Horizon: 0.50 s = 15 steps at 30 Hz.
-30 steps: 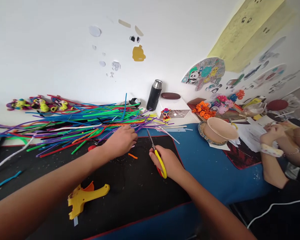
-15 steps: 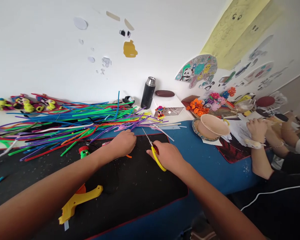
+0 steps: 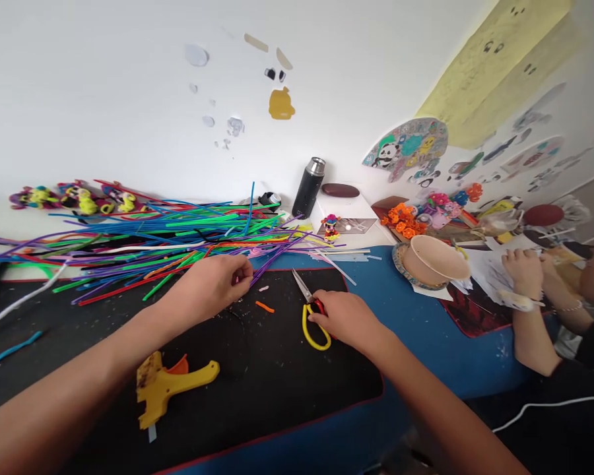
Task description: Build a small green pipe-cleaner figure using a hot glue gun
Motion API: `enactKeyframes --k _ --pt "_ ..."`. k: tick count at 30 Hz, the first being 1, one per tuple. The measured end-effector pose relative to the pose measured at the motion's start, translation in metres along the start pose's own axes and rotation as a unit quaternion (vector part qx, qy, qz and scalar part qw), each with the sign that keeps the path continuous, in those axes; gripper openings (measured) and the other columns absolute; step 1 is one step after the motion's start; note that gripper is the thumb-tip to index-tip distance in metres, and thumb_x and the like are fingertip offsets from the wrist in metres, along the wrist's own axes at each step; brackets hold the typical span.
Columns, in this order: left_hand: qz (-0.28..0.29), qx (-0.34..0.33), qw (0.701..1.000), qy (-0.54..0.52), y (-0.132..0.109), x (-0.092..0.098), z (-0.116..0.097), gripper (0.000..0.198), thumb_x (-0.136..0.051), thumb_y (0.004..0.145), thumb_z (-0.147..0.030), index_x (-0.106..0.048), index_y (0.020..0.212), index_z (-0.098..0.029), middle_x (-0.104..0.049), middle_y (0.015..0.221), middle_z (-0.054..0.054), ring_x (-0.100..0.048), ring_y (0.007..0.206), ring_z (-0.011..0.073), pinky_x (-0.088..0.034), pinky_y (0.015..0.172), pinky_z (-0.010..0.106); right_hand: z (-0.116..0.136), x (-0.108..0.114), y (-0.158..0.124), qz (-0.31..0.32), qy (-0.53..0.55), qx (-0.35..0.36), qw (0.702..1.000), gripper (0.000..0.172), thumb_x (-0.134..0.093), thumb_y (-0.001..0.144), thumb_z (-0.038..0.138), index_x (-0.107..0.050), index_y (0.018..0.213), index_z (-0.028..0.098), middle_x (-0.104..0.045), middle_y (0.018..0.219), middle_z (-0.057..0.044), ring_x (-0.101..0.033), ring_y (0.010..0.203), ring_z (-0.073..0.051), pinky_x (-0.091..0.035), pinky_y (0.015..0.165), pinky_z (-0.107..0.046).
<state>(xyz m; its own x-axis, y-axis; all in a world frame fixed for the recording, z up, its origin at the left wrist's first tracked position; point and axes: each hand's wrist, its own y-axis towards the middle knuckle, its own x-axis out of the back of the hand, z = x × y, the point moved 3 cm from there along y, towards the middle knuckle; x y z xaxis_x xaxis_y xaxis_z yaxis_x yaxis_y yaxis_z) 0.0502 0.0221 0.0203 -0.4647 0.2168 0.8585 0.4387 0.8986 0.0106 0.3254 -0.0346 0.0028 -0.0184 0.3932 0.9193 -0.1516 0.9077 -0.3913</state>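
Observation:
My left hand (image 3: 210, 287) hovers over the black mat (image 3: 277, 389) at the near edge of a big pile of coloured pipe cleaners (image 3: 153, 237). Its fingertips are pinched together, with a speck of pink between them that I cannot make out. My right hand (image 3: 344, 318) rests on the mat, fingers curled on the red grip of the scissors (image 3: 309, 316). They lie flat, yellow handle loop free, blades pointing away. A short orange piece (image 3: 264, 307) and a small pink bit (image 3: 263, 288) lie between my hands.
A yellow glue gun (image 3: 171, 386) lies on the mat near my left forearm. A black flask (image 3: 309, 188), a small figure (image 3: 330, 226), orange paper flowers (image 3: 400, 220) and a tan bowl (image 3: 433, 260) stand at the back right. Another person's hands (image 3: 525, 274) work over papers at the right.
My right hand has laid the scissors flat and slid back off the yellow loop. My left hand has drawn back left from the pile's edge, fingers now pinched.

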Motion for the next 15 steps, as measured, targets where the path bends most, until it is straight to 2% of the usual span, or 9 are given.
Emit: enactKeyframes --k 3,5,8,10,12,15 --pt "-0.027 -0.002 0.999 -0.031 -0.014 0.005 0.003 0.023 -0.055 0.094 -0.042 -0.07 0.089 -0.025 -0.075 0.079 0.001 -0.068 0.067 0.021 -0.043 0.061 0.031 0.011 0.007 -0.005 -0.035 0.034 0.009 0.999 0.029 -0.068 0.106 0.034 -0.078 0.13 0.02 -0.085 0.113 -0.014 -0.081 0.103 -0.032 -0.05 0.077 -0.035" --pt "-0.039 -0.012 0.998 -0.05 -0.021 0.004 0.003 0.025 -0.055 0.094 -0.044 -0.07 0.088 -0.025 -0.073 0.077 0.001 -0.066 0.065 0.0205 -0.043 0.061 0.031 0.024 0.011 -0.007 -0.076 0.128 0.023 0.989 0.026 -0.067 0.107 0.034 -0.079 0.126 0.022 -0.086 0.103 -0.009 -0.08 0.094 -0.027 -0.049 0.074 -0.033" --pt "-0.051 -0.023 0.996 -0.064 -0.029 0.002 0.003 0.024 -0.055 0.094 -0.042 -0.069 0.087 -0.024 -0.073 0.078 0.002 -0.065 0.065 0.0199 -0.044 0.062 0.03 0.047 0.009 -0.004 -0.103 0.307 0.069 0.944 0.024 -0.069 0.105 0.041 -0.081 0.117 0.024 -0.082 0.086 -0.002 -0.074 0.075 -0.02 -0.047 0.068 -0.03" --pt "-0.062 -0.028 0.996 -0.058 -0.033 0.0 0.005 0.022 -0.055 0.094 -0.04 -0.069 0.089 -0.024 -0.073 0.08 0.003 -0.066 0.067 0.0201 -0.045 0.063 0.03 0.063 0.005 0.002 -0.124 0.384 0.086 0.911 0.026 -0.072 0.102 0.044 -0.08 0.116 0.023 -0.077 0.076 0.0 -0.069 0.065 -0.017 -0.046 0.065 -0.029" --pt "-0.072 -0.032 0.996 -0.045 -0.037 -0.002 0.008 0.02 -0.056 0.094 -0.038 -0.069 0.09 -0.023 -0.073 0.08 0.003 -0.066 0.069 0.0203 -0.044 0.064 0.03 0.077 0.0 0.009 -0.139 0.431 0.103 0.886 0.028 -0.071 0.102 0.045 -0.079 0.119 0.024 -0.074 0.074 0.002 -0.066 0.063 -0.016 -0.046 0.064 -0.028" --pt "-0.074 -0.031 0.996 -0.032 -0.041 -0.004 0.013 0.018 -0.057 0.095 -0.034 -0.069 0.09 -0.023 -0.073 0.081 0.003 -0.066 0.07 0.0202 -0.043 0.065 0.03 0.095 -0.006 0.018 -0.169 0.441 0.122 0.873 0.025 -0.072 0.1 0.042 -0.079 0.116 0.023 -0.07 0.072 0.003 -0.063 0.063 -0.016 -0.043 0.063 -0.028"
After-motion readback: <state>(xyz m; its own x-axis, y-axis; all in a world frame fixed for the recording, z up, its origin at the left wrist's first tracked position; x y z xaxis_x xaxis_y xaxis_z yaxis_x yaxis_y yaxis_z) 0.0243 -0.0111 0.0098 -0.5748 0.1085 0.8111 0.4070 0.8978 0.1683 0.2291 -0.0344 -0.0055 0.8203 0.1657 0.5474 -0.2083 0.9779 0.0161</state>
